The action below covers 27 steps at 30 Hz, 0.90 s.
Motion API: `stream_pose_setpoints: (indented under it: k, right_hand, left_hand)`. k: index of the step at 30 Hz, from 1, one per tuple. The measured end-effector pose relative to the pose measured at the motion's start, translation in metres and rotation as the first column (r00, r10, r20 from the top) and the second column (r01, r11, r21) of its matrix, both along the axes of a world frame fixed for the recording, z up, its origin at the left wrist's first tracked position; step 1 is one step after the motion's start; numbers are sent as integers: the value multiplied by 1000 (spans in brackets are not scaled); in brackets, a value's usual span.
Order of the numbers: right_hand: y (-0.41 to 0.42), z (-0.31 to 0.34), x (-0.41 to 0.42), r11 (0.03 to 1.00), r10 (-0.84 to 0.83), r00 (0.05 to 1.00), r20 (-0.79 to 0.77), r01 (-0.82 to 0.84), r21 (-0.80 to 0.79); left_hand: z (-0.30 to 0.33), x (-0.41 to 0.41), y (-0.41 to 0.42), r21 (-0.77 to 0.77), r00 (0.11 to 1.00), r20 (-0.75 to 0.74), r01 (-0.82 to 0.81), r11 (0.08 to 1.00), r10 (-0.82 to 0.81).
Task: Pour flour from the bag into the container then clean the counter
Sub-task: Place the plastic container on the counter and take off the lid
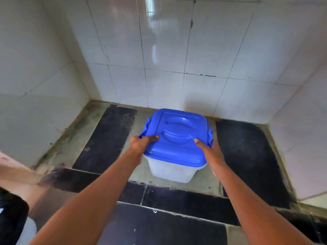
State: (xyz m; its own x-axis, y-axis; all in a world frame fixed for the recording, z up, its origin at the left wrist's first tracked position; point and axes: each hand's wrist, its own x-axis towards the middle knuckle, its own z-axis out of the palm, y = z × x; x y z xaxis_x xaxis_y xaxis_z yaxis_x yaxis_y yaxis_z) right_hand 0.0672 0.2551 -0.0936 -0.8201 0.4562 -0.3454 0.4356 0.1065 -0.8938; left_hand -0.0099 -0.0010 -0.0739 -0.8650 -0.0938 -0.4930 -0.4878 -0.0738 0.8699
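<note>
Container (172, 169), translucent body with blue lid (177, 137), sits on the counter (109, 138) near the tiled back wall (168, 59), lid on, between both hands. Left hand (141, 145) grips the lid's near-left edge by the left latch, thumb lying on top. Right hand (211, 150) grips the near-right edge by the right latch, thumb likewise on top.

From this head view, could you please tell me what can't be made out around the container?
- Contents of the container: hidden by the blue lid and cloudy walls.
- Fingers of the left hand and right hand: curled out of sight round the lid's sides.
- Flour bag: not in view.
- Dark object at lower left: cut off by the edge, blurred.
</note>
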Motion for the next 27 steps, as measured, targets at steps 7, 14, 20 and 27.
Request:
stream_pose_setpoints:
  k: [7, 14, 20, 27]
  right_hand:
    - [-27, 106, 88, 999, 36, 998, 49, -36, -3]
    - [-56, 266, 198, 994, 49, 988, 144, -34, -108]
    - [-92, 440, 289, 993, 55, 983, 173, -35, -116]
    - [-119, 613, 366, 990, 73, 993, 89, -61, -125]
  left_hand:
    - [110, 89, -28, 87, 967, 255, -38, 995, 15]
    - [262, 193, -70, 81, 922, 385, -77, 994, 40]
    - [438, 290, -102, 76, 926, 372, -89, 993, 54]
    - [615, 374, -133, 101, 956, 290, -65, 993, 33]
